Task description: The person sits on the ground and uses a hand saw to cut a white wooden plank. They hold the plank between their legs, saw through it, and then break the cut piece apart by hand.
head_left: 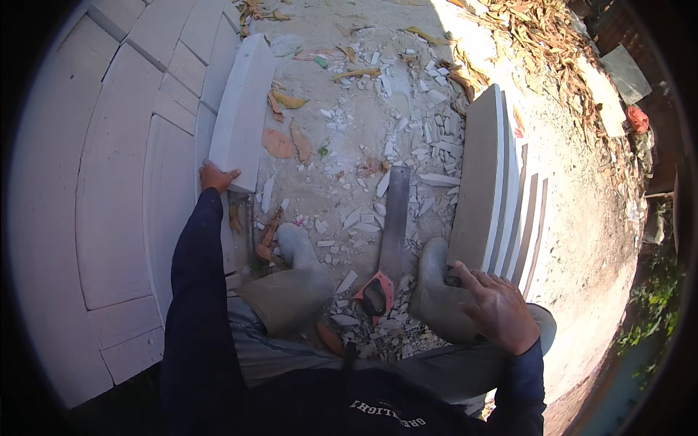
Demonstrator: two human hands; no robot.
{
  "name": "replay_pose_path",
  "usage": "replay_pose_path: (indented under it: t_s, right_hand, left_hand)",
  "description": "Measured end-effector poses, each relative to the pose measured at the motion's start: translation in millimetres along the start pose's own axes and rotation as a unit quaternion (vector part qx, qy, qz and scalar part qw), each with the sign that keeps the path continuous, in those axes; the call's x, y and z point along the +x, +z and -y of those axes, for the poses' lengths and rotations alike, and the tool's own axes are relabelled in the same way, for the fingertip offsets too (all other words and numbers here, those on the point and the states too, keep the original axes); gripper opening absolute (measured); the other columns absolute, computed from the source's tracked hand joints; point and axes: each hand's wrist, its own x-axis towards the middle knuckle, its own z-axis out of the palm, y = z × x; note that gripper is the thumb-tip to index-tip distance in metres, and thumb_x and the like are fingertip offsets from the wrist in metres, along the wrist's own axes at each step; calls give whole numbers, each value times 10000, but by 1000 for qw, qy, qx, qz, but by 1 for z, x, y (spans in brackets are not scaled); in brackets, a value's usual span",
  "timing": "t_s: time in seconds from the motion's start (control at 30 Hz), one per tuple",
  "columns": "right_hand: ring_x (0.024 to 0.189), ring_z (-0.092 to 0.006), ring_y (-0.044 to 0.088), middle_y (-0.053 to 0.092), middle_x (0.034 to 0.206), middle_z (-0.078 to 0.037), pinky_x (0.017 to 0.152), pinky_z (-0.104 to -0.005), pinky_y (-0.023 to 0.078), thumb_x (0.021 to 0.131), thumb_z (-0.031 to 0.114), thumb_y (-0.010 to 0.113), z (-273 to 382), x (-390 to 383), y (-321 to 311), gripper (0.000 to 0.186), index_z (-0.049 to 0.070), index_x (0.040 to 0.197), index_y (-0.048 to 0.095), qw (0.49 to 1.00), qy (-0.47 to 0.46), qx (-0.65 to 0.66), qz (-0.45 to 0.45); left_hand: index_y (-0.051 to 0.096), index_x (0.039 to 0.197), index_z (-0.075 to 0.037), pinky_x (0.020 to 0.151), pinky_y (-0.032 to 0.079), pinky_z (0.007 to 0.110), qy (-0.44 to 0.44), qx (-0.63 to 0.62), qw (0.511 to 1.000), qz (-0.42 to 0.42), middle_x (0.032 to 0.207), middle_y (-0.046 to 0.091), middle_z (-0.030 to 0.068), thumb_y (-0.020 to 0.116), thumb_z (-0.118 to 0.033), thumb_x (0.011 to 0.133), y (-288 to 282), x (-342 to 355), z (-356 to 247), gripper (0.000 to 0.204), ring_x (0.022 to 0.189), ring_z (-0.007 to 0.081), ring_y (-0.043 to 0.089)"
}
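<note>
At the left, my left hand (217, 177) grips the near end of a long pale block (243, 109), its thumb laid across the end face. The block stands beside a wall of similar pale blocks (109, 182). My right hand (502, 309) is open above my right knee, fingers stretched forward and holding nothing. Just ahead of it, several pale slabs (480, 174) stand on edge side by side. Between my boots a handsaw (395, 218) lies on the ground, its red and black handle toward me and its blade pointing away.
Broken white chips (440, 134) litter the ground around the saw. Dry leaves (542, 54) pile up at the far right, with a few more near the left block. A red crumpled bag (638, 118) and green plants (654, 312) are at the right edge.
</note>
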Motion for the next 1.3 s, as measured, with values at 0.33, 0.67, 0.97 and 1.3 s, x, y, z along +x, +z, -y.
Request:
replay_pose_path:
  t_s: [0.33,0.67,0.97,1.3]
  right_hand:
    - [955,-289,666,665,1022,-143,871,-390,518,848,173,722,0,-12,6,677,23,1467,492,995,-69,-25,-66]
    - [966,-329,703,695,964,-142,858,-451,545,868,193,712,-14,-4,23,645,54,1462,501,992,-82,-37,-86]
    - [1091,-363,668,710,1119,-176,930,-473,531,871,209,735,-7,18,41,660,92,1477,503,1000,-22,-20,9]
    - [1137,-407,647,695,1164,-225,972,-491,508,815,355,727,-46,124,177,466,46,1163,708,994,81,40,61]
  left_hand:
    - [444,1268,167,1009,516,418,7,-116,993,8,1238,633,339,894,-308,599,-2,-65,-111,936,1143,424,658]
    - [458,1249,122,980,526,485,-56,-165,984,-28,1187,649,312,885,-279,613,66,-289,-157,865,1093,448,667]
    - [494,1164,29,914,531,525,-31,-98,994,-24,1160,609,245,799,-317,652,77,-425,-146,689,1059,448,641]
    - [373,1409,115,1034,447,504,-4,-202,979,-28,1295,537,298,858,-560,695,83,-423,-135,1096,1219,435,543]
